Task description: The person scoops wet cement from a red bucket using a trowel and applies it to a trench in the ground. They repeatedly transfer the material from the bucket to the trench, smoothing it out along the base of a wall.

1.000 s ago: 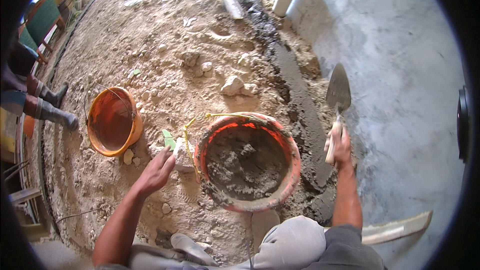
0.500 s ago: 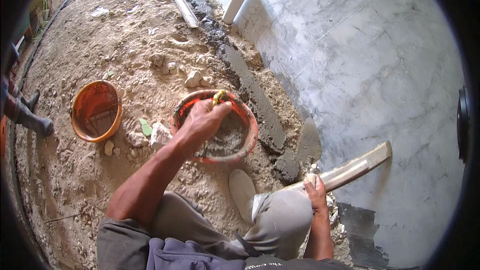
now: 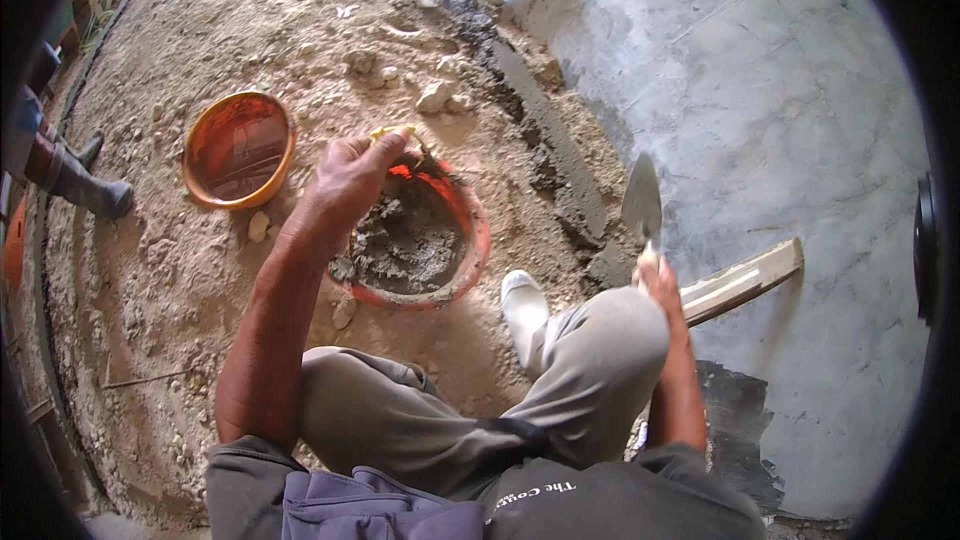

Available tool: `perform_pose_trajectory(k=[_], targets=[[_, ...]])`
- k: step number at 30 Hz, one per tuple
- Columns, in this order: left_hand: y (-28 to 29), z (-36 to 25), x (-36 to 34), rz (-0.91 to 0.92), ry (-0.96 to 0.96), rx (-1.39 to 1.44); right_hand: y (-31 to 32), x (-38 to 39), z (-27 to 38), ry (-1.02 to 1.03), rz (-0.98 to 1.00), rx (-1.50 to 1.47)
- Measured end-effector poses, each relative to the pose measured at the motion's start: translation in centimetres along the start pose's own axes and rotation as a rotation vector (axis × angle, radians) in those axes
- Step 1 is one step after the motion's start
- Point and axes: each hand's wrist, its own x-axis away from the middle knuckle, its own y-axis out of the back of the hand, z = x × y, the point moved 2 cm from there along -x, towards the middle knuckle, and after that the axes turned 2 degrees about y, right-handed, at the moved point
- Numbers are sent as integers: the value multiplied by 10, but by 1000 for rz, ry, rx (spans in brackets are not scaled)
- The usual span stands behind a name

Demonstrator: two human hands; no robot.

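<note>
The mortar bucket sits on the dirt ground just in front of the person's knees, its orange rim smeared grey and lumpy wet mortar inside. I see the left hand over the bucket's far left rim, its grip closed on a yellow cord. Off to the bucket's right, the right hand has its grip wrapped around the handle of a trowel; the blade points away from the person, and I can't tell whether it touches anything. White lettering runs across the dark shirt, nearer the person than the bucket. Right of the bucket, a mortar strip runs along the dirt's edge; beyond it a smooth grey floor stretches wide, a plank lying there. Left of the bucket, across a gap of dirt, stands a second bucket; farther left is another person's boot.
</note>
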Motion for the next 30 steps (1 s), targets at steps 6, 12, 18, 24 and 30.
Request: perform_pose_trajectory(k=[6, 12, 18, 24, 30], targets=[[41, 26, -6, -76, -7, 125, -79, -153, 52, -155, 176, 90], [74, 45, -36, -181, 51, 119, -197, -277, 93, -129, 197, 193], [92, 69, -59, -360, 138, 89, -288, -405, 85, -144, 141, 258], [92, 89, -76, -568, 218, -29, -358, -517, 83, -233, -96, 260], [93, 109, -82, -675, 353, -198, -397, -591, 106, -302, -1, 76]])
